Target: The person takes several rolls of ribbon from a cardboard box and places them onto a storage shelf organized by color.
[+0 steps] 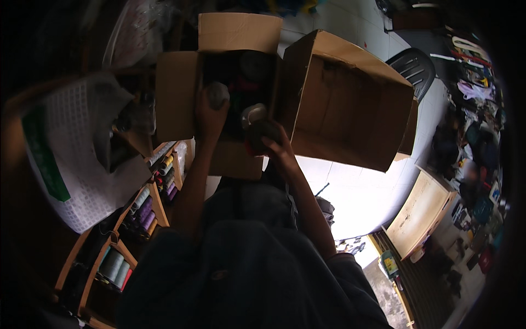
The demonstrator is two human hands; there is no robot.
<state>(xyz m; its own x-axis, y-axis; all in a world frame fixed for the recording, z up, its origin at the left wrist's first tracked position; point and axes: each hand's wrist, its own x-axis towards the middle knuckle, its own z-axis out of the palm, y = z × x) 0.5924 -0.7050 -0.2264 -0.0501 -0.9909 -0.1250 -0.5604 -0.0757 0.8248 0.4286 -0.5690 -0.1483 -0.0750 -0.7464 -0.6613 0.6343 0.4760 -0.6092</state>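
Observation:
My left hand [210,118] is closed round a grey thread spool [218,95], its round end turned up, over the left side of an open cardboard box [176,93]. Near the box's front right corner, my right hand [278,143] is closed on a dark thread spool [261,130]. Just beyond that spool is a pale round end [253,113]; I cannot tell whether it belongs to it. Inside the box it is dark, with a round grey shape [254,64] at the back and a bit of pink near the middle.
A second, larger cardboard box [356,104] stands tilted at the right, beside a dark plastic chair [413,68]. At the left are a white sack [82,148] and wooden racks [156,205] of coloured thread spools [144,211]. A wooden board [419,214] and clutter lie far right.

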